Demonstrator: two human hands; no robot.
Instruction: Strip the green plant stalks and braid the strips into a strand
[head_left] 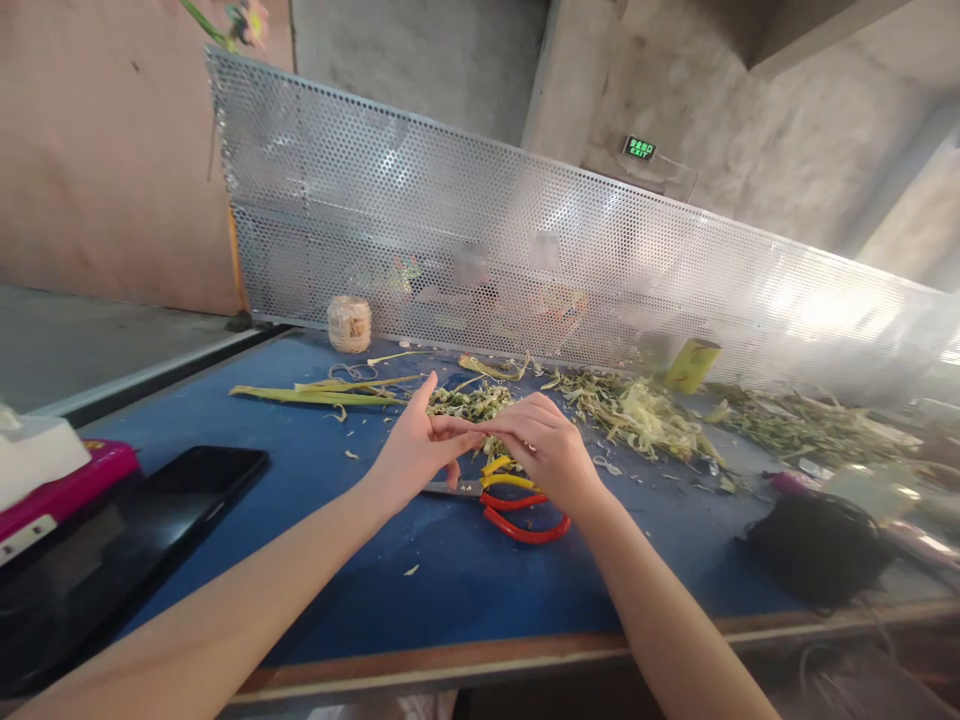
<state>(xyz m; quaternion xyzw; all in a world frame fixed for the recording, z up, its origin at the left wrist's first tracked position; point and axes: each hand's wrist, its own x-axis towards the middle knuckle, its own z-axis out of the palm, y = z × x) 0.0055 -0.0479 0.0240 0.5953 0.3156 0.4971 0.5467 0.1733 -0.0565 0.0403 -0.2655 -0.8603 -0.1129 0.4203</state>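
Observation:
My left hand (417,448) and my right hand (551,448) meet above the blue table (450,580), fingertips touching. Both pinch something small between them, perhaps a thin strip of leaf; I cannot make it out. My left thumb points up. Directly under the hands lie red-and-yellow-handled scissors (517,505), touched by neither hand. Just behind the hands is a pile of green leaf scraps (471,402).
Long green leaf strips (315,393) lie at the left, pale shredded leaves (645,415) at the right. A twine spool (349,324) stands by the perforated metal screen (525,260). A black phone (202,480), a pink box (60,485) and a black bundle (821,545) sit nearby.

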